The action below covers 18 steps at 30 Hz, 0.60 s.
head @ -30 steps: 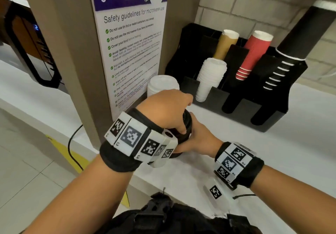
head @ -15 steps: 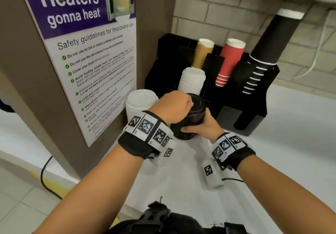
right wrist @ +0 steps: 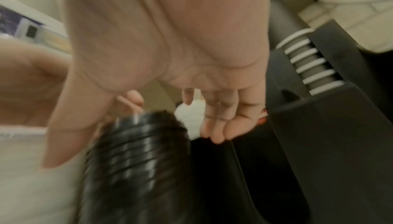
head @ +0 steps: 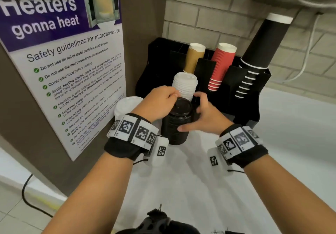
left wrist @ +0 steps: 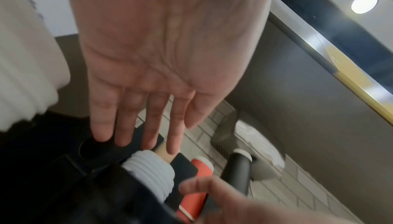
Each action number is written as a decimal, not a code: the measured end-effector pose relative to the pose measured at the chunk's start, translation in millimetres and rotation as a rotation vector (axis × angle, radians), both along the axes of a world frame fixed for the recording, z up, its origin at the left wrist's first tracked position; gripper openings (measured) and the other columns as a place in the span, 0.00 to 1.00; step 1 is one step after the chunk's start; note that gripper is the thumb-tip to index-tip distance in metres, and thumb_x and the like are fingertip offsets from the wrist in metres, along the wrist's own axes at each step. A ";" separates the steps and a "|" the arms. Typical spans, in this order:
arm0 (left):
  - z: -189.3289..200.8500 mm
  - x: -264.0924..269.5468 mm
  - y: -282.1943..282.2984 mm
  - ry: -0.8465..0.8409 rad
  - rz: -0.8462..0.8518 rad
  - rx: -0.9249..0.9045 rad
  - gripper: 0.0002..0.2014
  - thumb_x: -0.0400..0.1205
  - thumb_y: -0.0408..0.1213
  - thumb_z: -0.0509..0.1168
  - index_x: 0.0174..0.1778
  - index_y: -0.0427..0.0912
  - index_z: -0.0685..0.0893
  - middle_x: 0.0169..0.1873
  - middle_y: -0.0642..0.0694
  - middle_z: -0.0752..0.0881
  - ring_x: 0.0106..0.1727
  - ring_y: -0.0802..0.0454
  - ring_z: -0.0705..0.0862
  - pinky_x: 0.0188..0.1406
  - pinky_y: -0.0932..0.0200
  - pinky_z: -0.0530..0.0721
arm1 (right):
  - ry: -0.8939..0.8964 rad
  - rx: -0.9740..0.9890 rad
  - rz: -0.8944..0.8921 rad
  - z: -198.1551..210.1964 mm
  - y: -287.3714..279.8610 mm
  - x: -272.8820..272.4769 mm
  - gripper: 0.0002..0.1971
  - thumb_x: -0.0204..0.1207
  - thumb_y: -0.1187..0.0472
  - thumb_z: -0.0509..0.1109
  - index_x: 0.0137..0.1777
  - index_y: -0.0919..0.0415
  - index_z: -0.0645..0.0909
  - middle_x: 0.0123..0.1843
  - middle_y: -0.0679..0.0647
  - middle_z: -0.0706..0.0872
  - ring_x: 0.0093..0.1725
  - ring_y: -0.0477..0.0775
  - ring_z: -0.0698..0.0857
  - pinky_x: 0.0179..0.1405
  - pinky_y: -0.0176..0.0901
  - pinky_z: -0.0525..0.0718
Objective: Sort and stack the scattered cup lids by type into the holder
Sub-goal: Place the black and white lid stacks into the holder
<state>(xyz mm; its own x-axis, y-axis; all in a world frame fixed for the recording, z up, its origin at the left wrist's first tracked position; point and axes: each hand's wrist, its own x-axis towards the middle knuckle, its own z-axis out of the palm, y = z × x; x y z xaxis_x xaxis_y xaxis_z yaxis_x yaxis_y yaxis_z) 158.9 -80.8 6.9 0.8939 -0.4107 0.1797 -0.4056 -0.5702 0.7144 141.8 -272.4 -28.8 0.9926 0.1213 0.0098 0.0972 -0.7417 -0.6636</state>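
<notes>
Right hand (head: 203, 113) now off ribbed black lid stack (head: 177, 122)

The stack of lids (head: 177, 122) between the hands is black and ridged; two other lid stacks (head: 184, 85) and (head: 127, 106) are white. The holder (head: 241, 110) is black. The cups in it are tan (head: 193, 59), ribbed red with white rims (head: 221, 64), and black with white rims (head: 254, 59). Both wristbands (head: 131, 135) are black with white panels carrying black square codes. The tabletop (head: 291, 142) is white, the wall (head: 209, 15) pale grey brick. The poster (head: 63, 60) is white with a purple header, white lettering and green ticks.
</notes>
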 end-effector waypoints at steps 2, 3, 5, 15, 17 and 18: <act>3.0 0.6 5.0 -0.026 0.051 -0.124 0.13 0.88 0.34 0.55 0.60 0.42 0.84 0.55 0.46 0.84 0.57 0.52 0.81 0.56 0.62 0.78 | -0.043 -0.159 0.069 23.6 2.9 7.2 0.53 0.53 0.39 0.83 0.77 0.47 0.60 0.63 0.51 0.70 0.66 0.55 0.72 0.67 0.53 0.77; 4.1 0.3 7.3 -0.041 0.074 -0.174 0.13 0.88 0.33 0.55 0.59 0.44 0.84 0.54 0.47 0.84 0.55 0.53 0.81 0.52 0.70 0.76 | -0.024 -0.222 0.119 32.6 6.3 11.7 0.51 0.56 0.37 0.82 0.78 0.46 0.61 0.66 0.52 0.69 0.70 0.57 0.69 0.71 0.57 0.74; 4.9 -0.3 10.1 -0.057 0.108 -0.251 0.13 0.87 0.32 0.55 0.57 0.46 0.85 0.52 0.50 0.83 0.53 0.58 0.80 0.46 0.78 0.71 | 0.039 -0.303 0.202 43.3 15.3 20.3 0.49 0.59 0.37 0.80 0.79 0.43 0.61 0.72 0.53 0.68 0.74 0.58 0.67 0.74 0.57 0.71; 1.1 -8.2 8.6 -0.005 0.128 -0.417 0.12 0.86 0.31 0.58 0.56 0.47 0.85 0.47 0.60 0.81 0.48 0.65 0.80 0.47 0.73 0.77 | 0.090 -0.551 0.270 44.9 40.7 37.0 0.42 0.61 0.44 0.81 0.76 0.44 0.67 0.64 0.56 0.71 0.63 0.59 0.75 0.63 0.56 0.81; 1.1 -8.7 8.7 -0.007 0.131 -0.434 0.11 0.86 0.31 0.59 0.55 0.47 0.85 0.46 0.60 0.82 0.45 0.66 0.81 0.47 0.73 0.79 | 0.078 -0.555 0.269 44.6 40.8 39.0 0.41 0.61 0.45 0.80 0.74 0.45 0.68 0.62 0.57 0.72 0.60 0.59 0.76 0.60 0.56 0.83; 1.2 -8.8 8.7 -0.012 0.133 -0.439 0.11 0.86 0.31 0.59 0.55 0.48 0.85 0.47 0.60 0.82 0.45 0.66 0.81 0.47 0.72 0.79 | 0.076 -0.548 0.270 44.6 40.5 39.7 0.40 0.61 0.45 0.80 0.73 0.45 0.69 0.61 0.57 0.72 0.59 0.59 0.77 0.59 0.56 0.83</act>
